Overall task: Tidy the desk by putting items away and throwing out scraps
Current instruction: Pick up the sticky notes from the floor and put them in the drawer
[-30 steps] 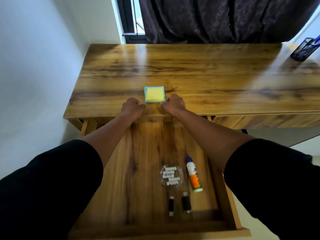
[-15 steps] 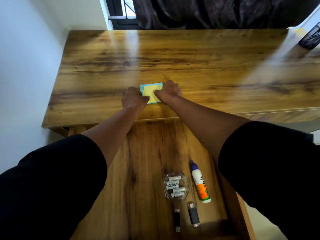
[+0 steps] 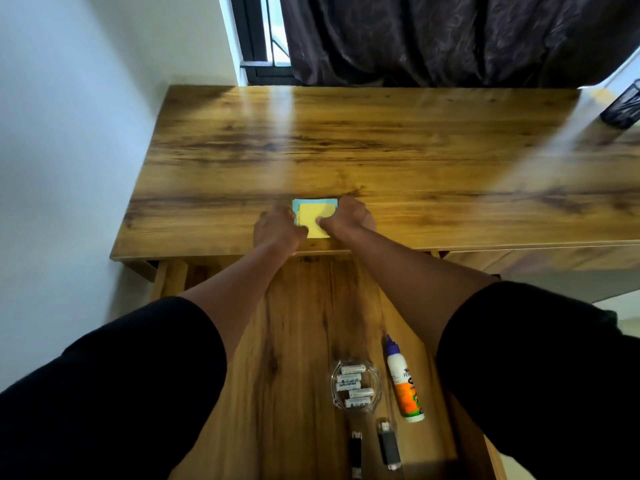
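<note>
Both hands have closed in on the sticky-note pad (image 3: 313, 216) since a second ago, when they sat at the desk's near edge just short of it. Now the pad looks different too: the yellow top sheets sit skewed over the blue layer, so blue shows along the far edge and the left side. It's a small square pad, yellow on top, blue beneath, lying flat on the desk (image 3: 381, 150) close to the near edge, toward the left half.

My right hand (image 3: 346, 218) is on it from the right, fingers curled, thumb pressing down on the yellow face near its right side. My left hand (image 3: 277, 230) comes in from the left, fingers curled at the pad's left edge and near-left corner; whether they've actually pinched the sheets, I can't tell. The pad sits squarely between the two hands.

Below the desk's near edge the drawer (image 3: 294, 341) stands open, with a glass dish of batteries (image 3: 355, 386), a glue bottle (image 3: 403, 382) just beside it, and two USB sticks (image 3: 389, 448) nearer me. A mesh pen holder (image 3: 623, 109) stands at the desk's far right.
</note>
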The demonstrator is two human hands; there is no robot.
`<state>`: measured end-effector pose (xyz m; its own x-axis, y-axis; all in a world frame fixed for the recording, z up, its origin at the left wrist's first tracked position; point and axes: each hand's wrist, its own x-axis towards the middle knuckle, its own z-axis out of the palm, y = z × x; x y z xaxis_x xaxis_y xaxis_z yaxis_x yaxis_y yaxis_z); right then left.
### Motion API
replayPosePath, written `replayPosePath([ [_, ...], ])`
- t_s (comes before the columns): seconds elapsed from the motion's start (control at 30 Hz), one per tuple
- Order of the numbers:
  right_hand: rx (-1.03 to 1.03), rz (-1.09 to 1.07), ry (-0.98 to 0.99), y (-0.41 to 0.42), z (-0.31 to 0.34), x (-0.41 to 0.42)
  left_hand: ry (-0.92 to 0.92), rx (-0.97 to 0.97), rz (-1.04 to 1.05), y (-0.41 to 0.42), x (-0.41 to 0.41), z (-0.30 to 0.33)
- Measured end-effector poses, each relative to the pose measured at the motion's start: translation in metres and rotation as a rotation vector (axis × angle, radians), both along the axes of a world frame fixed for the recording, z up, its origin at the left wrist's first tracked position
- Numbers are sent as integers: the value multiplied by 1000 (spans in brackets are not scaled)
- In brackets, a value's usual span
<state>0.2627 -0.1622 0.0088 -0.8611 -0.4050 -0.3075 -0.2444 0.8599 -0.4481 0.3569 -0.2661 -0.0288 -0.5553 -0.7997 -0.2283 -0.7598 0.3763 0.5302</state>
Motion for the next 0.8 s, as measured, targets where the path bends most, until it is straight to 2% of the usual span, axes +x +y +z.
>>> replayPosePath([
  [0.17,37,-56,37,16,-4,33,-9,-28,0,33,30,0],
  [0.33,48,-20,41,30,-4,52,97,104,120,53,47,3],
  [0.53,-133,-169,-99,34,-8,52,142,172,191,52,50,8],
  [0.67,-187,-255,-124,30,-8,48,47,69,103,47,48,17],
  [0.8,-174,-225,-104,31,-1,35,-113,-121,30,47,37,25],
])
